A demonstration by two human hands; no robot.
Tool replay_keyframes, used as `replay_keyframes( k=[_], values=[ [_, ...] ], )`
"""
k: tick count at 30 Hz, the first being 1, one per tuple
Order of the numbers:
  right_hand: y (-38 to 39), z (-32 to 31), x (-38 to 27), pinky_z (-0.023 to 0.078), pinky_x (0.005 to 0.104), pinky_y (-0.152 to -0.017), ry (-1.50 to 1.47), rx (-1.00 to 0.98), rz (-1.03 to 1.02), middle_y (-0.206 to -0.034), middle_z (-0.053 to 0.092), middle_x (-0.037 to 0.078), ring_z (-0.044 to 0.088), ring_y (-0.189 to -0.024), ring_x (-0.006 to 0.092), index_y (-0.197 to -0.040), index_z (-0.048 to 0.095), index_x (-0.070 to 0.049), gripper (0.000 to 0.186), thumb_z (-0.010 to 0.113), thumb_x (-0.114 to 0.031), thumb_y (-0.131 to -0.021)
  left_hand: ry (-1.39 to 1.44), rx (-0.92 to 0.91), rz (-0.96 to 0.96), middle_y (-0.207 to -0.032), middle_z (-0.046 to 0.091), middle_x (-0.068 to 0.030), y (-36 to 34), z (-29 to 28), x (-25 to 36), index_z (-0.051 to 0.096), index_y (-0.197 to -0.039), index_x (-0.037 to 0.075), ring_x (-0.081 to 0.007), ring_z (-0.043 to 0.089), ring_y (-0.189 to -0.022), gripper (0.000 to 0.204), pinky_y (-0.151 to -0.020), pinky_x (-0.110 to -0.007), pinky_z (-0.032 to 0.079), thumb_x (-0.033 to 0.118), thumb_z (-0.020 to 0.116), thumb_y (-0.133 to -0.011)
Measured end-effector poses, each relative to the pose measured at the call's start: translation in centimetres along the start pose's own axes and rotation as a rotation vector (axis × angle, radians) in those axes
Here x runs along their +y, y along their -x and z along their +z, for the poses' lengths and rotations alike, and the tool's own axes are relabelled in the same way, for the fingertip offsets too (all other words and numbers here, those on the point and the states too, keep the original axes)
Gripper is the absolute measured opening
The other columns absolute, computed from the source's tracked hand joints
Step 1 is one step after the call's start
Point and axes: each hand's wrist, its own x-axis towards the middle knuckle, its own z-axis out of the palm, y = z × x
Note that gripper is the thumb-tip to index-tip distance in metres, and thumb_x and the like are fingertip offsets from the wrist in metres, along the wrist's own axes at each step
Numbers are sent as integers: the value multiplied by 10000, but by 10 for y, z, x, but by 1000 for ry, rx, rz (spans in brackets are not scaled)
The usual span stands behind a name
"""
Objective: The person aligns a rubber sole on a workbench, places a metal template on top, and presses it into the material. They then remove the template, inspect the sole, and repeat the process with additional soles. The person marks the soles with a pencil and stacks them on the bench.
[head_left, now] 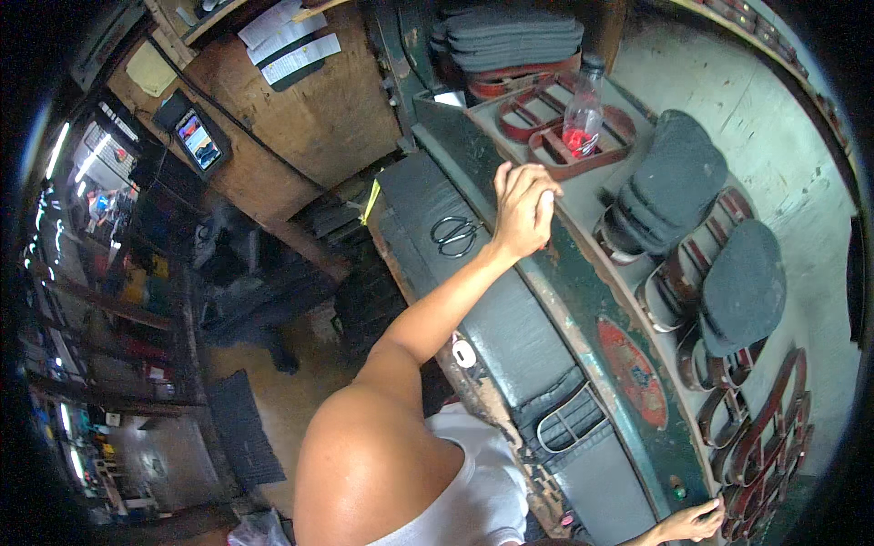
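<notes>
My left hand lies over the green metal beam, fingers curled in; whatever they hold, if anything, is hidden. A bit of red shows beneath its heel. Down at the lower right, my right hand is closed at the beam's end, beside several dark red cutting dies; its grip is partly hidden. Below the beam runs a grey work surface. On it a metal cutting die sits on a dark sheet piece. Black-handled scissors lie left of my left forearm.
Dark grey sole-shaped pieces are stacked on the shelf beyond the beam, with another stack nearer. A clear bottle stands inside a red die. More grey pieces sit at the back. A phone hangs at left.
</notes>
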Motion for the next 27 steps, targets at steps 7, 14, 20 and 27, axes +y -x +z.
replay_keyframes(
  k=[7, 14, 20, 27],
  values=[
    [-6, 20, 64, 463, 461, -941, 38, -83, -7, -1142, 697, 146, 615, -1057, 356, -1137, 725, -25, 428, 538, -399, -1045, 34, -26, 40, -960, 630, -79, -12, -6, 0, 700, -854, 96, -286, 561, -1020, 139, -1025, -480, 337, 146, 583, -912],
    [-5, 14, 56, 455, 465, -951, 87, -22, -55, -1135, 695, 121, 607, -1068, 345, -1139, 727, -47, 420, 515, -401, -1056, -3, -20, 76, -987, 629, -81, -13, -11, 0, 688, -888, 86, -290, 559, -1077, 105, -1070, -509, 313, 124, 590, -896],
    [11, 20, 28, 400, 483, -1061, -71, 139, -74, -1243, 663, 124, 547, -1225, 324, -1225, 699, -86, 397, 479, -381, -1074, 30, 82, 54, -1089, 605, -130, 3, 4, 0, 638, -1000, 68, -348, 530, -1203, 140, -1109, -528, 290, 107, 540, -906],
    [20, 62, -21, 305, 605, -1122, -165, 545, -196, -1404, 558, 163, 433, -1362, 390, -1330, 610, -50, 559, 309, -453, -1087, -30, 151, 80, -1383, 508, -194, 23, 29, -8, 552, -1230, 49, -403, 367, -1425, 339, -1169, -576, 193, 236, 457, -964]
  ],
)
